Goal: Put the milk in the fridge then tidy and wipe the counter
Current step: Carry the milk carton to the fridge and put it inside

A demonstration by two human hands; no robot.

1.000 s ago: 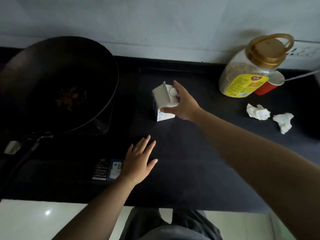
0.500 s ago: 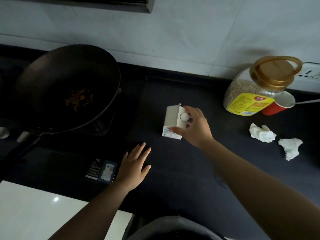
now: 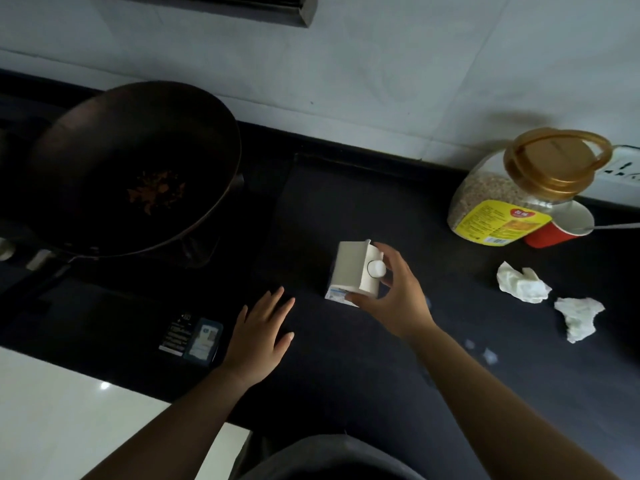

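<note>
A small white milk carton (image 3: 349, 271) with a round white cap stands on the black counter (image 3: 346, 375), near its middle. My right hand (image 3: 394, 296) wraps around the carton's right side and top, thumb at its lower front corner. To the left of the carton, my left hand (image 3: 259, 334) hovers flat over the counter with fingers spread and nothing in it. Two crumpled white tissues (image 3: 523, 284) (image 3: 580, 317) lie on the counter to the right. The fridge is out of view.
A dark wok (image 3: 131, 168) with brown food scraps sits on the stove at left. A grain jar with a gold lid (image 3: 519, 195) and a red cup (image 3: 557, 226) holding a spoon stand at back right. Small wet spots (image 3: 485, 353) mark the counter.
The view has shifted, so the counter sits lower in frame. My right hand has kept its hold on the carton, which is now nearer to me. My left hand stays spread.
</note>
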